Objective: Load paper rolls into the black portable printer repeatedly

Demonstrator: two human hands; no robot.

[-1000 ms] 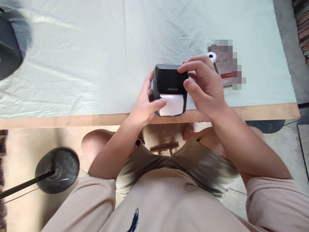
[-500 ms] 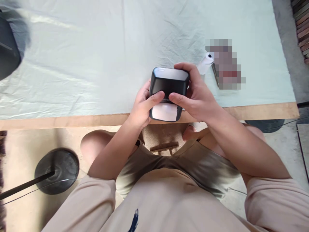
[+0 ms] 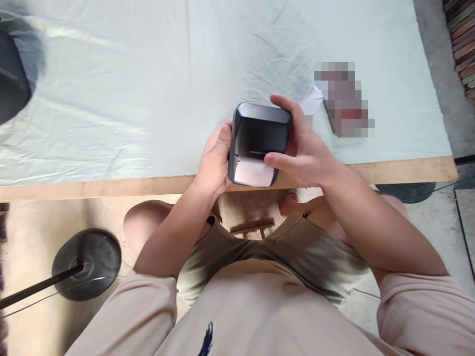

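Observation:
Between my two hands, above the table's front edge, is a small black receipt printer (image 3: 261, 131) with a lettered lid. A strip of white paper (image 3: 254, 173) comes out of its near side. My left hand (image 3: 215, 158) grips the printer's left side, its thumb along the edge. My right hand (image 3: 302, 143) is closed around the right side, with the thumb on the lid near the paper slot. The fingers underneath are hidden. Just beyond my right hand, a white paper piece (image 3: 312, 100), perhaps from a roll, lies on the cloth.
A pale green cloth (image 3: 148, 89) covers the table, with a bare wooden front edge (image 3: 92, 185). A blurred-out flat item (image 3: 345, 101) lies at right. A dark object (image 3: 13, 74) stands at far left. A round black stand base (image 3: 87, 264) is on the floor.
My left thumb has moved off the lid to the printer's left side. My right thumb stays on the lid. The loose white paper beyond has shifted its shape.

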